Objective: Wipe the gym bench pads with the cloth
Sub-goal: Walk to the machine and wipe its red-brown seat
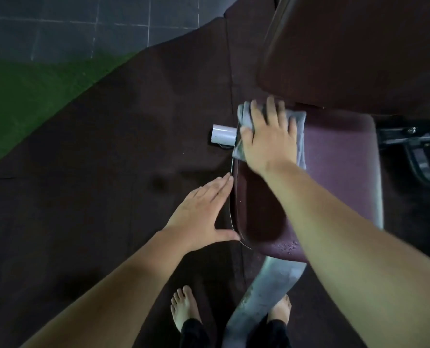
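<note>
right hand [269, 139] flat, pressing cloth [299, 124] on seat pad [339, 172] | left hand [203, 212] flat, empty

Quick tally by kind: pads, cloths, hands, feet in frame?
Bench pads: 2 (seat pad, back pad)
Cloth: 1
Hands: 2 (left hand, right hand)
Bare feet: 2 (left foot, right foot)
Total: 7
</note>
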